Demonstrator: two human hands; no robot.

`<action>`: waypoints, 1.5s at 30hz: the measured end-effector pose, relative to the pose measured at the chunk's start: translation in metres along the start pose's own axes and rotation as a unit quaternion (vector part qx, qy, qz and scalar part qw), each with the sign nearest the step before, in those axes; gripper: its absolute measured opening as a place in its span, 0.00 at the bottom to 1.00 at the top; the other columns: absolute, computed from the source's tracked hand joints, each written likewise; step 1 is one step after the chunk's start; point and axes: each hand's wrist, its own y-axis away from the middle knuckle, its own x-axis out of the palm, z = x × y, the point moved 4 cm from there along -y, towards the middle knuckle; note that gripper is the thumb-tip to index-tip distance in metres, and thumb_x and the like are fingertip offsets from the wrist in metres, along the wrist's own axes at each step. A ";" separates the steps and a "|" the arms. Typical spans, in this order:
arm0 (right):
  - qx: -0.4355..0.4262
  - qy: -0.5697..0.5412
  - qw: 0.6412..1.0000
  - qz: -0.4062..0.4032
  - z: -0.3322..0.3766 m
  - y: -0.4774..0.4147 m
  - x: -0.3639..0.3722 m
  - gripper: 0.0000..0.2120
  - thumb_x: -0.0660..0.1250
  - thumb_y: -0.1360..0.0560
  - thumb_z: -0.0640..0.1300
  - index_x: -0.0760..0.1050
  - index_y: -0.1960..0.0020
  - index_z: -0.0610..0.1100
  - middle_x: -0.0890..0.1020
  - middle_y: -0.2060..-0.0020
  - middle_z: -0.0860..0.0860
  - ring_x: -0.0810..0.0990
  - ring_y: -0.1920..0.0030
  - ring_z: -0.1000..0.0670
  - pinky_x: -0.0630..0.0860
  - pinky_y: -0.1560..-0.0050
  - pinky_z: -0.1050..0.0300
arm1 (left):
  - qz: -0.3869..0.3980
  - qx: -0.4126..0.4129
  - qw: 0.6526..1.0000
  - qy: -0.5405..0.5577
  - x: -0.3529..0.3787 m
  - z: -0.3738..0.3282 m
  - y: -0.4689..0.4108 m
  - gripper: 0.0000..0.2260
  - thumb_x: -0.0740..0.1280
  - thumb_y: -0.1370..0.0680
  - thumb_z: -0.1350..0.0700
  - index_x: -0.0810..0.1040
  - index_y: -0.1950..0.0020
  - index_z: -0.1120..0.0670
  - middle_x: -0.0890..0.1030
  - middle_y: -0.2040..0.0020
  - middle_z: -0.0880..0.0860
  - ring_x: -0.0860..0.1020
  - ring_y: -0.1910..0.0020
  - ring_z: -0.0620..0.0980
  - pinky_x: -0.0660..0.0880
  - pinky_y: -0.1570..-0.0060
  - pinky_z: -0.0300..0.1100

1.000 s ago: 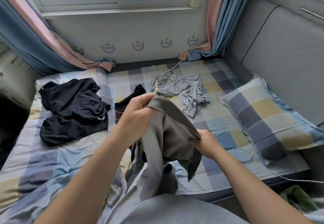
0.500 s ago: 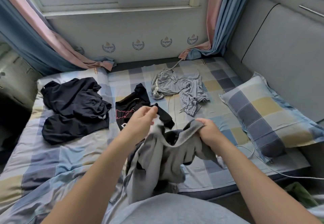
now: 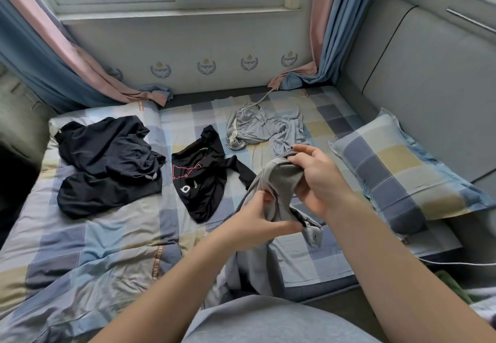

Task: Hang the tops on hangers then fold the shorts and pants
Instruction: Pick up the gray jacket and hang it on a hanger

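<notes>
Both hands are up over the near side of the bed (image 3: 88,238), and between them is a grey garment (image 3: 280,179). The left hand (image 3: 257,224) has fingers and thumb curled round a gathered fold low down. The right hand (image 3: 319,179) pinches the top edge, where a ribbed band shows under its fingertips. The cloth is soft and thick and badly bunched. It is darker grey on the outer face and paler where it turns inside out. A long tail hangs to the mattress edge, and one small flap dangles below the right wrist.

Behind it, flat on the checked sheet, lies a black top (image 3: 201,181) with a pink line print and white marks. A crumpled black pile (image 3: 107,165) lies to the left. Pale grey drawstring bottoms (image 3: 265,130) sprawl near the wall. A checked pillow (image 3: 400,181) lies at the right.
</notes>
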 end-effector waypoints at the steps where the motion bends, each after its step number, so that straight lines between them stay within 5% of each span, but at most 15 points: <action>1: 0.005 -0.023 1.000 0.013 0.000 0.003 0.003 0.10 0.59 0.19 0.32 0.72 0.41 0.41 0.79 0.58 0.43 0.81 0.68 0.50 0.78 0.70 0.58 | -0.026 0.006 0.999 0.022 0.004 -0.001 -0.001 0.40 0.75 0.40 0.29 0.69 0.34 0.45 0.76 0.38 0.40 0.74 0.39 0.38 0.73 0.39 0.41; 6: 0.043 -0.122 0.988 0.087 -0.003 0.015 0.012 0.09 0.58 0.20 0.30 0.74 0.47 0.40 0.79 0.61 0.42 0.82 0.66 0.48 0.83 0.64 0.55 | -0.161 0.032 0.986 0.001 -0.005 0.003 -0.009 0.08 0.65 0.20 0.49 0.76 0.53 0.52 0.81 0.58 0.47 0.79 0.58 0.49 0.75 0.56 0.48; 9: 0.074 -0.160 0.975 0.136 -0.002 0.021 0.010 0.09 0.59 0.20 0.34 0.73 0.43 0.41 0.81 0.53 0.40 0.84 0.54 0.44 0.82 0.47 0.48 | -0.191 0.036 0.981 0.013 -0.020 0.010 -0.005 0.12 0.61 0.19 0.55 0.71 0.64 0.53 0.71 0.70 0.45 0.68 0.69 0.44 0.66 0.66 0.46; 13: 0.067 -0.139 0.972 0.179 0.003 0.023 -0.001 0.16 0.59 0.21 0.40 0.73 0.34 0.41 0.82 0.39 0.41 0.82 0.39 0.38 0.80 0.42 0.41 | -0.212 0.015 0.967 0.141 -0.044 0.010 0.001 0.13 0.62 0.18 0.53 0.77 0.55 0.62 0.78 0.63 0.56 0.78 0.62 0.54 0.79 0.57 0.61; 19: 0.004 0.026 0.982 0.185 -0.010 0.021 -0.015 0.18 0.65 0.24 0.46 0.74 0.35 0.45 0.84 0.40 0.45 0.82 0.40 0.42 0.80 0.43 0.47 | -0.258 0.012 0.920 0.295 -0.076 -0.004 0.016 0.11 0.61 0.16 0.55 0.75 0.56 0.55 0.79 0.70 0.49 0.80 0.70 0.51 0.76 0.70 0.42; 24: -0.088 0.261 0.929 0.247 -0.048 0.028 -0.002 0.36 0.78 0.35 0.60 0.66 0.31 0.68 0.75 0.33 0.61 0.73 0.34 0.63 0.75 0.44 0.69 | -0.206 0.048 0.896 0.391 -0.077 -0.039 0.034 0.10 0.59 0.15 0.55 0.75 0.51 0.57 0.85 0.62 0.55 0.85 0.62 0.54 0.82 0.64 0.48; 27: -0.091 0.338 0.898 0.266 -0.077 0.022 0.009 0.33 0.79 0.36 0.56 0.67 0.37 0.70 0.79 0.47 0.67 0.79 0.45 0.65 0.77 0.47 0.63 | -0.179 0.063 0.878 0.439 -0.077 -0.053 0.040 0.09 0.59 0.15 0.56 0.75 0.50 0.59 0.85 0.58 0.58 0.85 0.58 0.57 0.83 0.55 0.55; 31: -0.086 0.355 0.917 0.161 -0.081 0.007 0.003 0.04 0.70 0.33 0.56 0.76 0.63 0.58 0.77 0.71 0.60 0.72 0.69 0.57 0.70 0.62 0.54 | -0.193 0.081 0.857 0.470 -0.088 -0.057 0.040 0.07 0.59 0.15 0.57 0.73 0.47 0.60 0.84 0.56 0.60 0.85 0.58 0.57 0.84 0.57 0.53; 34: -0.104 0.339 0.927 0.122 -0.062 -0.001 -0.003 0.09 0.70 0.29 0.49 0.76 0.65 0.46 0.76 0.72 0.55 0.72 0.68 0.54 0.68 0.63 0.55 | -0.237 0.078 0.854 0.458 -0.100 -0.049 0.037 0.08 0.59 0.15 0.57 0.74 0.48 0.59 0.84 0.51 0.59 0.85 0.53 0.56 0.83 0.51 0.54; 38: -0.092 0.287 0.948 0.101 -0.035 -0.002 0.001 0.11 0.71 0.24 0.36 0.77 0.64 0.43 0.79 0.72 0.52 0.77 0.70 0.54 0.74 0.69 0.61 | -0.249 0.054 0.892 0.373 -0.099 -0.032 0.030 0.08 0.59 0.15 0.57 0.77 0.45 0.56 0.84 0.43 0.58 0.83 0.45 0.56 0.80 0.45 0.53; 43: -0.069 0.171 0.982 0.037 0.003 -0.003 0.006 0.08 0.66 0.21 0.40 0.77 0.59 0.41 0.77 0.72 0.48 0.76 0.72 0.50 0.71 0.75 0.60 | -0.176 0.018 0.947 0.267 -0.074 -0.014 0.032 0.04 0.66 0.19 0.59 0.79 0.49 0.60 0.84 0.57 0.57 0.82 0.66 0.49 0.78 0.67 0.39; 45: -0.061 0.126 0.990 0.034 0.015 0.000 0.011 0.08 0.66 0.21 0.41 0.77 0.59 0.41 0.79 0.73 0.49 0.79 0.72 0.51 0.74 0.75 0.59 | -0.129 0.018 0.966 0.221 -0.058 -0.013 0.031 0.04 0.70 0.21 0.58 0.78 0.50 0.58 0.84 0.56 0.56 0.83 0.65 0.50 0.78 0.67 0.39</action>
